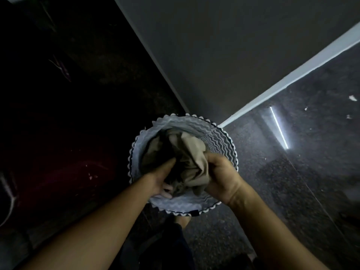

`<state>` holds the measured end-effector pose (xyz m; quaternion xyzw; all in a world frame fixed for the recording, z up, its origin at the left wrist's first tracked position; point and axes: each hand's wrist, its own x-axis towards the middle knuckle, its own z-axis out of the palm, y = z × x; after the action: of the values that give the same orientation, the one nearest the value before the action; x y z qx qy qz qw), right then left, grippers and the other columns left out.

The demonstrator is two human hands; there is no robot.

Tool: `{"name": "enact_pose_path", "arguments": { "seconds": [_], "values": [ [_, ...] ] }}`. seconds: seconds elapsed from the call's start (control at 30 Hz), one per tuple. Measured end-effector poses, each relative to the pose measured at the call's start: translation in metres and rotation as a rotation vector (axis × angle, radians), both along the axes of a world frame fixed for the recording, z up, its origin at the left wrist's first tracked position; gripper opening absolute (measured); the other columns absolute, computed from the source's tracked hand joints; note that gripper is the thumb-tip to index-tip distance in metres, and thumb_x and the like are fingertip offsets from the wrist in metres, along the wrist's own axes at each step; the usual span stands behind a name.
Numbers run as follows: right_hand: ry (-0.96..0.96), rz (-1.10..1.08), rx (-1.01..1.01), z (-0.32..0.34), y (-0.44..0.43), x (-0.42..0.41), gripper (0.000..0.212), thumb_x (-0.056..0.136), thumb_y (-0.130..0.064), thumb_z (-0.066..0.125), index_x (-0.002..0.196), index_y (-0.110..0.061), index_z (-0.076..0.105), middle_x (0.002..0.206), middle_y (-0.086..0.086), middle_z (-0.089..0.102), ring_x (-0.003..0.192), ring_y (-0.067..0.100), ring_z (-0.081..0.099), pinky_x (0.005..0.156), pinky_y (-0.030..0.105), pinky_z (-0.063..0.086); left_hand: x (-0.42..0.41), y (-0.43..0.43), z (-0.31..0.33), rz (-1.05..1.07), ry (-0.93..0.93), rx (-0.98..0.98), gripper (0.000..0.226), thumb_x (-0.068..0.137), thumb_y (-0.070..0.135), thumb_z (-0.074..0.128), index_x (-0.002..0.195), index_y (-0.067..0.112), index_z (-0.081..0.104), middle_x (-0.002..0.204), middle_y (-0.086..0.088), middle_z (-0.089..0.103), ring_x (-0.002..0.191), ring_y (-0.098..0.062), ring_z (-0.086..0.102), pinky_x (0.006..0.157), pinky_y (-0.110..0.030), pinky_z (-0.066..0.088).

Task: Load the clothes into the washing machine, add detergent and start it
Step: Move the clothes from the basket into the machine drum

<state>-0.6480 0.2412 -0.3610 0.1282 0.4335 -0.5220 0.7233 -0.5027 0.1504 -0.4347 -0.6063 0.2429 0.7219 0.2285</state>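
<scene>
A round laundry basket [220, 137] with a grey and white zigzag pattern stands on the floor below me. Crumpled beige clothes [191, 152] with some darker fabric fill it. My left hand [163, 176] reaches down into the basket, its fingers curled into the clothes from the left. My right hand [220, 172] grips a bunch of the beige cloth at the basket's right side. The washing machine is not clearly visible; the left of the view is very dark.
A grey wall [224, 55] rises just behind the basket, with a white skirting strip [292, 75] running right. The speckled dark floor [292, 182] reflects a light bar. A dim curved shape [9, 201] shows at the far left. My foot [182, 221] is below the basket.
</scene>
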Motion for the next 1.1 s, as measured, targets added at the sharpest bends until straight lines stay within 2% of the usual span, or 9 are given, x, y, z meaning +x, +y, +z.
{"name": "enact_pose_path", "arguments": {
  "seconds": [0.1, 0.2, 0.3, 0.4, 0.57, 0.7, 0.83, 1.0, 1.1],
  "values": [
    [-0.094, -0.037, -0.027, 0.024, 0.005, -0.003, 0.049, 0.07, -0.015, 0.063, 0.115, 0.001, 0.054, 0.102, 0.02, 0.053, 0.09, 0.029, 0.057, 0.093, 0.04, 0.045, -0.008, -0.002, 0.006, 0.26, 0.096, 0.105, 0.041, 0.095, 0.044, 0.058, 0.126, 0.017, 0.061, 0.116, -0.007, 0.067, 0.107, -0.031, 0.065, 0.077, -0.047, 0.057],
    [0.006, -0.069, -0.015, 0.047, 0.007, -0.01, 0.035, 0.088, -0.026, 0.054, 0.098, 0.002, 0.072, 0.094, 0.016, 0.069, 0.08, 0.025, 0.068, 0.076, 0.031, 0.058, -0.021, -0.008, 0.023, 0.35, 0.016, -0.054, 0.014, 0.101, 0.017, 0.049, 0.109, 0.01, 0.058, 0.081, -0.006, 0.058, 0.064, -0.015, 0.053, 0.049, -0.025, 0.052],
    [0.336, -0.022, 0.171, 0.045, 0.018, -0.022, 0.04, 0.092, -0.042, 0.056, 0.088, -0.006, 0.073, 0.072, 0.014, 0.068, 0.055, 0.026, 0.064, 0.046, 0.028, 0.049, -0.032, -0.015, 0.048, 0.349, 0.036, -0.185, 0.018, 0.103, 0.013, 0.039, 0.099, 0.017, 0.056, 0.07, -0.001, 0.048, 0.056, -0.009, 0.042, 0.041, -0.018, 0.041],
    [0.744, 0.157, 0.348, 0.023, 0.038, -0.025, 0.04, 0.087, -0.048, 0.069, 0.091, -0.008, 0.068, 0.078, 0.024, 0.066, 0.062, 0.028, 0.06, 0.051, 0.031, 0.045, -0.038, -0.008, 0.08, 0.133, 0.209, -0.316, 0.034, 0.099, 0.004, 0.037, 0.107, 0.024, 0.064, 0.075, -0.001, 0.06, 0.058, -0.009, 0.051, 0.052, -0.022, 0.043],
    [0.901, 0.476, -0.13, 0.019, 0.06, -0.005, 0.073, 0.071, -0.019, 0.09, 0.133, -0.022, 0.052, 0.12, -0.006, 0.069, 0.109, 0.007, 0.067, 0.091, 0.024, 0.055, -0.04, 0.01, 0.132, -0.243, 0.58, -0.574, 0.021, 0.097, 0.009, 0.053, 0.101, 0.016, 0.072, 0.089, 0.004, 0.073, 0.082, -0.004, 0.064, 0.073, -0.021, 0.049],
    [1.084, 0.344, 0.05, 0.024, 0.045, 0.007, 0.01, 0.08, -0.016, 0.06, 0.087, -0.02, 0.066, 0.071, 0.002, 0.066, 0.063, 0.017, 0.061, 0.056, 0.036, 0.051, -0.03, 0.001, 0.157, -0.321, 0.702, -0.642, 0.02, 0.094, 0.008, 0.055, 0.102, 0.011, 0.073, 0.091, -0.008, 0.072, 0.086, -0.012, 0.063, 0.079, -0.028, 0.049],
    [1.084, 0.062, 0.111, 0.063, 0.03, 0.005, 0.016, 0.087, -0.018, 0.056, 0.096, -0.014, 0.069, 0.071, -0.005, 0.068, 0.056, 0.004, 0.06, 0.049, 0.019, 0.046, -0.007, -0.019, 0.183, -0.188, 0.722, -0.724, 0.033, 0.096, -0.005, 0.049, 0.126, 0.002, 0.063, 0.116, -0.006, 0.068, 0.096, -0.001, 0.063, 0.08, -0.009, 0.047],
    [1.101, -0.03, 0.156, 0.144, 0.03, 0.026, 0.043, 0.076, -0.029, 0.059, 0.09, 0.012, 0.06, 0.072, 0.025, 0.063, 0.066, 0.032, 0.055, 0.059, 0.043, 0.041, 0.032, -0.024, 0.224, -0.222, 0.613, -0.782, 0.042, 0.094, -0.008, 0.049, 0.132, 0.007, 0.058, 0.125, -0.005, 0.063, 0.092, 0.006, 0.058, 0.063, 0.001, 0.042],
    [1.164, -0.055, 0.108, 0.21, 0.03, 0.042, 0.034, 0.068, -0.019, 0.052, 0.08, 0.012, 0.062, 0.073, 0.035, 0.065, 0.063, 0.038, 0.057, 0.058, 0.044, 0.041, 0.05, -0.021, 0.254, -0.267, 0.584, -0.769, 0.045, 0.093, -0.006, 0.051, 0.133, 0.012, 0.058, 0.125, -0.005, 0.06, 0.101, -0.002, 0.056, 0.064, -0.004, 0.044]
  ]
}}
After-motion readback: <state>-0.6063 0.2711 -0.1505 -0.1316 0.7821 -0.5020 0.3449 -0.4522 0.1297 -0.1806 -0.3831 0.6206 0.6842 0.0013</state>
